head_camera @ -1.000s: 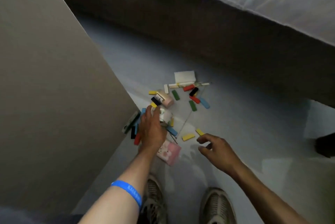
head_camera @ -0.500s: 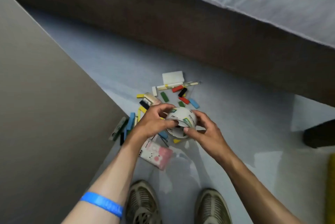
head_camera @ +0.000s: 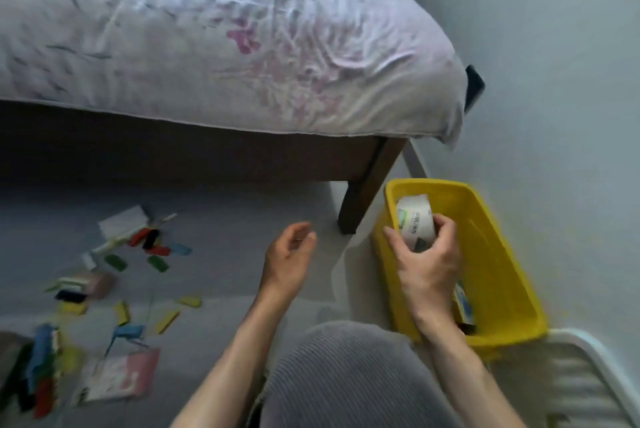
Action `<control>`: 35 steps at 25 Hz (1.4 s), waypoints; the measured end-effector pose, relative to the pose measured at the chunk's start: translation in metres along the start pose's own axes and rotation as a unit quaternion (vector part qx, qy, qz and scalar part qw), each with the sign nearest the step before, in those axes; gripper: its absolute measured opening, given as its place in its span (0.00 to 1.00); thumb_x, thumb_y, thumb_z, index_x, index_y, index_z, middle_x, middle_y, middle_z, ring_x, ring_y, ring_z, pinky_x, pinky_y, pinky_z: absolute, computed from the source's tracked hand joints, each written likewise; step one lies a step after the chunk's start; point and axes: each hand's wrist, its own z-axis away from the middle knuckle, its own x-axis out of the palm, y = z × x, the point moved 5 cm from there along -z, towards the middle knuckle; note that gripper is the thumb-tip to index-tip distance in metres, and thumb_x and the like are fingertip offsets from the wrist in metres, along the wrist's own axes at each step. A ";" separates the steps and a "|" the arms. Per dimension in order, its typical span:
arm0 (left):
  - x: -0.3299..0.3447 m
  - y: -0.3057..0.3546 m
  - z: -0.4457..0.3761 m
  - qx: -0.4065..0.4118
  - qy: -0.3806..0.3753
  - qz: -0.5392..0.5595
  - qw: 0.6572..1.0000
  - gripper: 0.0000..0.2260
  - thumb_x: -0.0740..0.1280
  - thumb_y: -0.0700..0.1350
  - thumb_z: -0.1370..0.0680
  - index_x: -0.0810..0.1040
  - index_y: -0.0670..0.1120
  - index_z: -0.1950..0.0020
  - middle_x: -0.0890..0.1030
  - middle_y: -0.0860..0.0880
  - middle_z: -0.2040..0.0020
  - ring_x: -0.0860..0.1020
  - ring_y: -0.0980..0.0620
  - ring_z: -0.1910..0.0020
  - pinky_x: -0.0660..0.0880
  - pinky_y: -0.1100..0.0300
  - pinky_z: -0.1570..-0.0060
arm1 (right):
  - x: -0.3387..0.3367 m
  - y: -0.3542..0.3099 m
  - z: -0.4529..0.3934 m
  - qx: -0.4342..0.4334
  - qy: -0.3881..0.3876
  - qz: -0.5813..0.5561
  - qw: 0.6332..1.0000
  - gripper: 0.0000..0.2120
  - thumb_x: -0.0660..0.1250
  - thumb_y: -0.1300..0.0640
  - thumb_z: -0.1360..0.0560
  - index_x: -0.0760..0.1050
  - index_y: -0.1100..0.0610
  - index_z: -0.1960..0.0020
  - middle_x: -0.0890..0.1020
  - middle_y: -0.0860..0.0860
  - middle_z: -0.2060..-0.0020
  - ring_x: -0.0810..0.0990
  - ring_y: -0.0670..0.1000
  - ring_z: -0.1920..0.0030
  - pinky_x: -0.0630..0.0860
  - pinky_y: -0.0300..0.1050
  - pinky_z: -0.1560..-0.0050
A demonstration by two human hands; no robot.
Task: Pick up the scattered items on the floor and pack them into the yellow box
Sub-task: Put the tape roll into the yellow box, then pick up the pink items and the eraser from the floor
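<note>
The right hand [head_camera: 427,265] gripped a white roll [head_camera: 414,225], fingers curled round it, inside the yellow box [head_camera: 512,292] beside the bed leg [head_camera: 363,192]. The left hand [head_camera: 287,259] hung above the floor [head_camera: 225,237], fingers loosely curled, holding nothing. Coloured blocks [head_camera: 157,263] and a pink packet [head_camera: 119,377] lay scattered to the left.

The yellow box [head_camera: 498,275] looks like smooth, slightly glossy plastic. The roll [head_camera: 414,223] gripped by the right hand [head_camera: 427,265] wears a white printed paper wrapper. The bed sheet [head_camera: 221,33] is wrinkled matt cloth; the bed frame [head_camera: 367,182] is dark, matt wood. The floor [head_camera: 228,227] appears smooth and matt. The knee [head_camera: 346,375] is covered in ribbed grey fabric.
</note>
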 end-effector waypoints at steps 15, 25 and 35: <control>-0.238 -0.078 0.054 -0.148 0.306 -0.071 0.938 0.14 0.65 0.40 0.23 0.77 0.48 0.38 0.80 0.49 0.47 0.78 0.48 0.47 0.72 0.61 0.51 | 0.212 -0.091 0.131 -0.217 -0.523 0.019 0.824 0.13 0.69 0.57 0.25 0.77 0.50 0.40 0.78 0.47 0.40 0.77 0.47 0.45 0.76 0.48 0.45; -0.394 -0.158 -0.066 -0.167 0.114 -0.560 0.804 0.25 0.67 0.46 0.25 0.67 0.49 0.28 0.69 0.45 0.30 0.68 0.41 0.34 0.69 0.51 0.44 | 0.377 -0.074 0.230 -0.233 -0.671 0.020 0.703 0.10 0.67 0.56 0.25 0.77 0.48 0.45 0.79 0.41 0.47 0.78 0.43 0.48 0.74 0.38 0.48; -0.396 -0.166 -0.062 -0.163 0.194 -0.502 0.827 0.20 0.69 0.59 0.31 0.70 0.48 0.48 0.80 0.47 0.51 0.77 0.43 0.49 0.69 0.53 0.53 | 0.549 -0.162 0.187 -0.349 -0.505 0.062 0.787 0.20 0.62 0.59 0.24 0.71 0.55 0.33 0.73 0.53 0.32 0.73 0.57 0.36 0.71 0.49 0.39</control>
